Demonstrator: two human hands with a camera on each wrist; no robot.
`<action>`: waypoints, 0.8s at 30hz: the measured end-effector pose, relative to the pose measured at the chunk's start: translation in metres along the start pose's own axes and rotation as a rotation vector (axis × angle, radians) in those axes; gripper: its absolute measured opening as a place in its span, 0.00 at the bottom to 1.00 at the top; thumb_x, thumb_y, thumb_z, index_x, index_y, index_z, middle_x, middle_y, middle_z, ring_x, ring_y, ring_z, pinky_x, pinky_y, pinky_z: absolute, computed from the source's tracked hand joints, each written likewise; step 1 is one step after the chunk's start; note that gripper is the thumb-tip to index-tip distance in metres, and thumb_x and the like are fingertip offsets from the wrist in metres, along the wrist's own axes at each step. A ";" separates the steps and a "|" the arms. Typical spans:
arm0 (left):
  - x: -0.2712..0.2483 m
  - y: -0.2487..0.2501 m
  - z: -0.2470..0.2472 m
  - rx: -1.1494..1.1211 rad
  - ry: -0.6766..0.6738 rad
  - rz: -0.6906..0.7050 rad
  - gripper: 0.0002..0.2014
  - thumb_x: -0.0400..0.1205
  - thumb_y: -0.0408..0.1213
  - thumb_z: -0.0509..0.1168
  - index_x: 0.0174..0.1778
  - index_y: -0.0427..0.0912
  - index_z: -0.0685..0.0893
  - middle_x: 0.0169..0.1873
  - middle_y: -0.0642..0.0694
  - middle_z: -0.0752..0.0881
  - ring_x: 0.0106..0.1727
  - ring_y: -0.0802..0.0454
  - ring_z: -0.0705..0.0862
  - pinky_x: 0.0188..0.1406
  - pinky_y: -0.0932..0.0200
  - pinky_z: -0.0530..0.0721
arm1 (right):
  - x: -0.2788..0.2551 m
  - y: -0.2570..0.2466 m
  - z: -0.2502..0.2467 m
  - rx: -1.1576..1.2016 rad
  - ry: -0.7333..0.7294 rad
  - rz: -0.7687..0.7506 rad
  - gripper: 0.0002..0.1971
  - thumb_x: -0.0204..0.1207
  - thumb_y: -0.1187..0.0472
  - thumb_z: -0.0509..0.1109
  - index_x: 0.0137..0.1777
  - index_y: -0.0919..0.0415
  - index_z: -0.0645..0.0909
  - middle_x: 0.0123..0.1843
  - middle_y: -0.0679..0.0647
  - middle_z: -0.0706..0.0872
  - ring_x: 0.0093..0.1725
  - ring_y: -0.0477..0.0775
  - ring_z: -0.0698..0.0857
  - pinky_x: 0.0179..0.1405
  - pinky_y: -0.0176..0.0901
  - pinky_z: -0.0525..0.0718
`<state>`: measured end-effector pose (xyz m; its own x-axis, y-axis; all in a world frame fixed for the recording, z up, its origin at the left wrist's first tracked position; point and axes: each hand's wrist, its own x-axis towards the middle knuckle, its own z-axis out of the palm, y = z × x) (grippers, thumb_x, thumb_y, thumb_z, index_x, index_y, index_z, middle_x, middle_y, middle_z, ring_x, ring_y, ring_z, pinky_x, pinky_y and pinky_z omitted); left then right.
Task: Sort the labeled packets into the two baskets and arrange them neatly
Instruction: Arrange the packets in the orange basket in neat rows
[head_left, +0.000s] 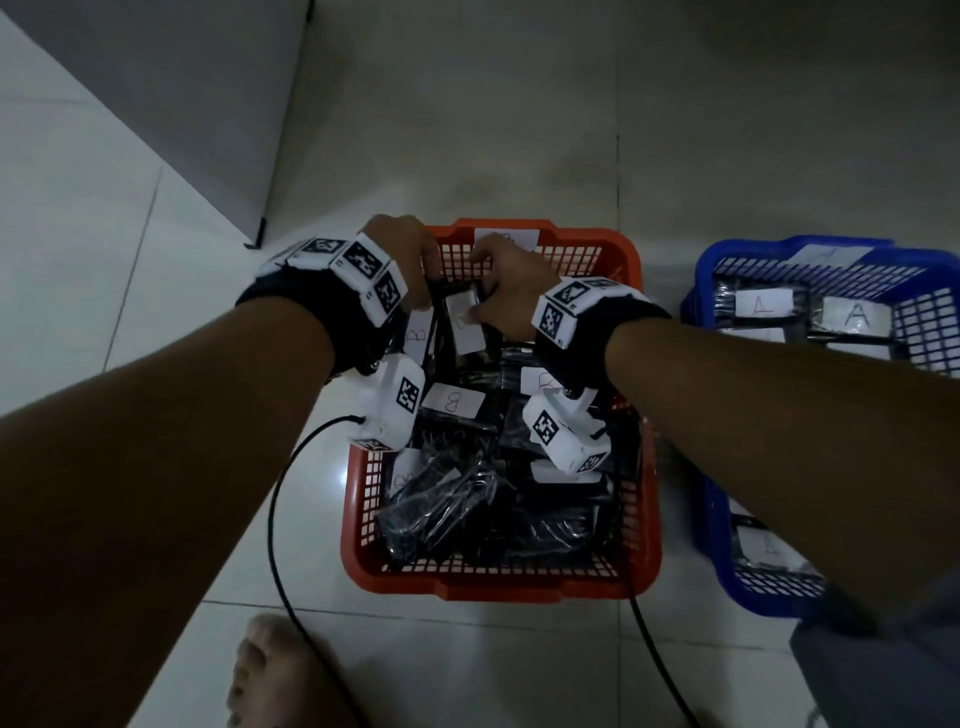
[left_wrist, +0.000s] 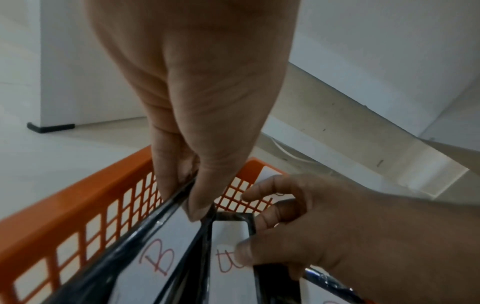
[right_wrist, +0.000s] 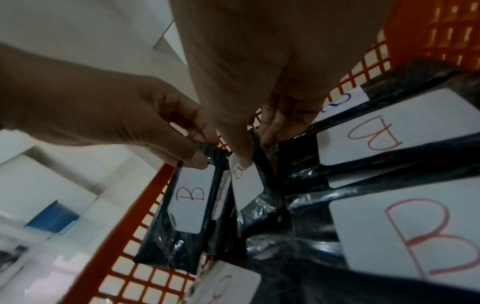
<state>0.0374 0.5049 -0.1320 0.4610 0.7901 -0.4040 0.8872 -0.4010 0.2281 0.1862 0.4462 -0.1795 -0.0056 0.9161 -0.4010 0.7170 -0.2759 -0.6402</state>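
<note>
A red basket (head_left: 498, 587) on the tiled floor holds several black packets with white B labels (head_left: 452, 402). Both hands work at its far left corner. My left hand (head_left: 410, 260) pinches the top edge of an upright B packet (left_wrist: 155, 257) standing by the basket's left wall. Beside it, my right hand (head_left: 504, 291) grips a second upright packet (head_left: 465, 322), thumb on its label (right_wrist: 246, 185) and fingers behind. Other B packets (right_wrist: 415, 236) lie flat and jumbled in the basket. To the right, a blue basket (head_left: 701, 291) holds packets labelled A (head_left: 857, 314).
A bare foot (head_left: 270, 670) rests on the floor just before the red basket. Black cables (head_left: 275, 519) trail from both wrist cameras across the tiles. A grey cabinet (head_left: 156, 104) stands at the far left. Grey cloth (head_left: 883, 660) covers the blue basket's near corner.
</note>
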 end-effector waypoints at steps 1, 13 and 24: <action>0.001 -0.002 0.002 -0.028 -0.007 -0.008 0.15 0.71 0.34 0.77 0.54 0.41 0.89 0.51 0.41 0.89 0.44 0.49 0.83 0.40 0.63 0.73 | 0.000 0.000 0.000 0.038 0.007 0.019 0.33 0.69 0.59 0.80 0.73 0.52 0.71 0.56 0.51 0.82 0.52 0.53 0.83 0.44 0.37 0.77; -0.005 0.001 0.025 -0.117 0.216 -0.088 0.13 0.74 0.27 0.69 0.53 0.41 0.89 0.55 0.38 0.87 0.55 0.39 0.85 0.50 0.56 0.79 | -0.003 0.008 -0.003 0.013 0.134 0.032 0.18 0.72 0.64 0.75 0.63 0.56 0.83 0.60 0.53 0.86 0.58 0.52 0.85 0.54 0.37 0.82; -0.047 0.037 0.031 -0.021 -0.301 0.152 0.15 0.72 0.37 0.78 0.55 0.44 0.89 0.50 0.48 0.89 0.52 0.52 0.86 0.50 0.65 0.79 | -0.074 0.010 -0.050 -0.413 -0.398 -0.020 0.13 0.70 0.48 0.79 0.44 0.59 0.89 0.43 0.49 0.90 0.45 0.49 0.87 0.47 0.43 0.88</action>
<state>0.0493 0.4387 -0.1318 0.5751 0.5484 -0.6070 0.8090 -0.4917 0.3222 0.2286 0.3897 -0.1234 -0.2268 0.7178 -0.6582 0.9264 -0.0495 -0.3732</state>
